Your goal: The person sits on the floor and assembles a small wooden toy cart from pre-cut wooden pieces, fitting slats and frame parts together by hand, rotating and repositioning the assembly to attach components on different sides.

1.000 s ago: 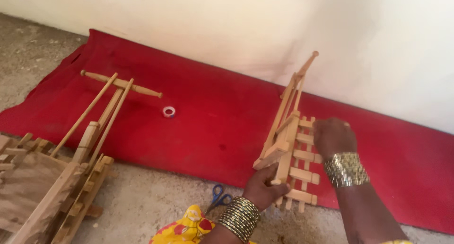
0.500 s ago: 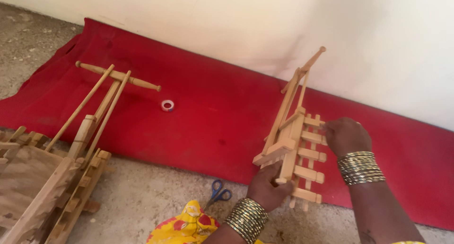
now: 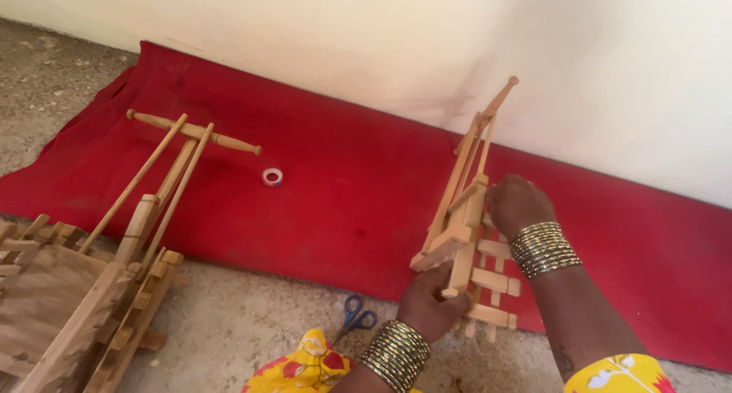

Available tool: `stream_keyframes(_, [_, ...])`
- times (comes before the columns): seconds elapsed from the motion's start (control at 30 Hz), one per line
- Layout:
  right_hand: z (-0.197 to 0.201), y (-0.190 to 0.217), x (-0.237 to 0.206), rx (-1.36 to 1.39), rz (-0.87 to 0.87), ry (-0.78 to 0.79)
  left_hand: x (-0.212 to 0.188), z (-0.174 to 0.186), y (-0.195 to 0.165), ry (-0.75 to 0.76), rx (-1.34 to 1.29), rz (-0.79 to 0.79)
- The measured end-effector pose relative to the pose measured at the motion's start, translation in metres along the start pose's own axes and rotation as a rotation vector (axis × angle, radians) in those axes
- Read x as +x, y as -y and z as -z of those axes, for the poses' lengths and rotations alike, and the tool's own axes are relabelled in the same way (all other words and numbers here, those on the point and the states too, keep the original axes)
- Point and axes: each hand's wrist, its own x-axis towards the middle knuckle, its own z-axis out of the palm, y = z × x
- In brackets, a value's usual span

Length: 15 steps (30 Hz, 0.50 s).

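Note:
A small wooden frame model [image 3: 462, 233] with slats and a long pole stands tilted on the red cloth [image 3: 343, 187], its pole pointing up toward the wall. My left hand [image 3: 428, 301] grips its lower end near the cloth's front edge. My right hand [image 3: 517, 204] holds its far side, fingers wrapped on the slats. Both wrists wear stacks of metal bangles.
A larger wooden frame model [image 3: 91, 286] with long poles lies at the left, partly on the bare floor. A small roll of tape [image 3: 272, 176] sits on the cloth. Blue-handled scissors [image 3: 355, 317] lie on the floor by my yellow patterned garment [image 3: 305, 366]. A white wall runs behind.
The small wooden model has shifted slightly right and its pole leans more toward the wall. Both hands have stayed on it.

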Motion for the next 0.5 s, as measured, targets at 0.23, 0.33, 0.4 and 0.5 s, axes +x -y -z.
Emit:
stream_keyframes(0.23, [-0.002, -0.010, 0.013, 0.141, -0.180, -0.033, -0.004, -0.003, -0.002, -0.043, 0.062, 0.014])
stream_keyframes(0.33, [-0.010, -0.005, 0.001, 0.061, -0.188, 0.010, -0.003, -0.003, -0.001, -0.023, 0.073, -0.068])
stream_keyframes(0.4, [-0.010, -0.008, -0.016, 0.169, -0.119, 0.043, -0.001, -0.004, 0.000, -0.059, 0.153, -0.061])
stream_keyframes(0.5, [-0.001, -0.021, -0.033, 0.387, -0.082, -0.045, -0.002, -0.006, 0.000, -0.078, 0.143, -0.010])
